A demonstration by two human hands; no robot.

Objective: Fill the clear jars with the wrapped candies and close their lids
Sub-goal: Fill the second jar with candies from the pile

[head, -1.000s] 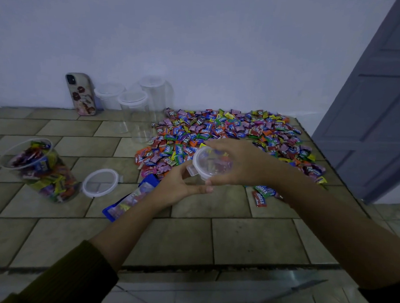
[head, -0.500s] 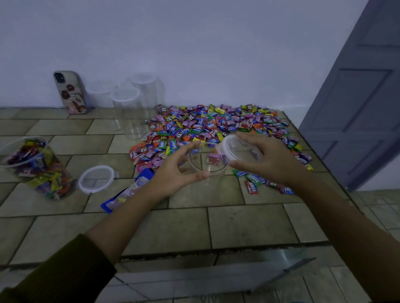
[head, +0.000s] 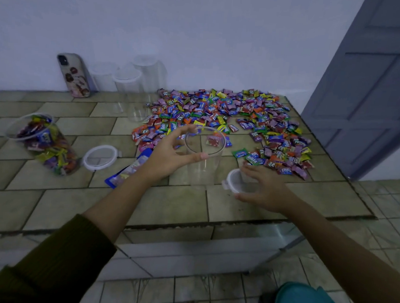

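An empty clear jar (head: 203, 165) stands upright and lidless on the tiled counter, and my left hand (head: 169, 157) curls round its rim from the left. My right hand (head: 263, 190) holds the jar's clear lid (head: 235, 180) down on the counter just right of the jar. Behind them spreads a big heap of wrapped candies (head: 230, 120). At the left a candy-filled jar (head: 45, 144) stands without a lid, with a second lid (head: 100, 157) lying flat beside it.
Several empty lidded jars (head: 128, 84) stand at the back by the wall next to a phone (head: 74, 75). A blue candy bag (head: 127, 171) lies under my left wrist. The counter's front edge (head: 191, 224) is near; a grey door (head: 369, 90) stands at right.
My right hand took the lid off the jar, carried it right and brought it down to the counter. My left hand stayed on the jar.
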